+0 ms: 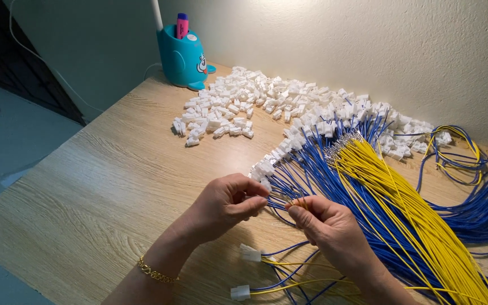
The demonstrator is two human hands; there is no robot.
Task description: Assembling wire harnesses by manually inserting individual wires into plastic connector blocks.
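My left hand (pixel 228 202) pinches a small white plastic connector (pixel 266 184) between thumb and fingers. My right hand (pixel 327 225) faces it, fingers closed on the metal-tipped end of a thin yellow wire (pixel 297 202) right at the connector. Both hands hover over the wooden table (pixel 108 186), beside a bundle of blue wires (pixel 334 186) and yellow wires (pixel 402 197) that fan toward the lower right. A gold bracelet (pixel 155 272) circles my left wrist.
A heap of loose white connectors (pixel 289 101) lies along the wall. Two finished connectors with blue and yellow wires (pixel 249 253) rest by my wrists. A teal pen holder (pixel 183 56) with a pink marker stands at the back. More coiled blue wire (pixel 481 209) lies far right.
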